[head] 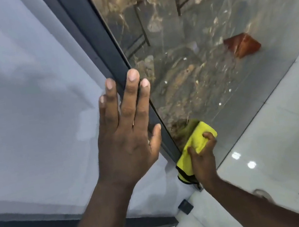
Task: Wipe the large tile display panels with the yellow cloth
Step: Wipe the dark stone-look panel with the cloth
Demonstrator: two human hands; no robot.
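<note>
Pale panel left, dark marbled panel right, frame between. Our left hand lies flat, fingers straight, over frame and pale panel. Our right hand grips the yellow cloth against the marbled panel's low corner, beside the frame. Rest of that panel runs up-right; we'd stroke that way.

Tile showroom, with display panels on stands.
A large pale grey tile panel and a glossy brown-veined stone-look panel stand edge to edge in a dark metal frame, over a polished white tiled floor that mirrors bright spots of light.
</note>
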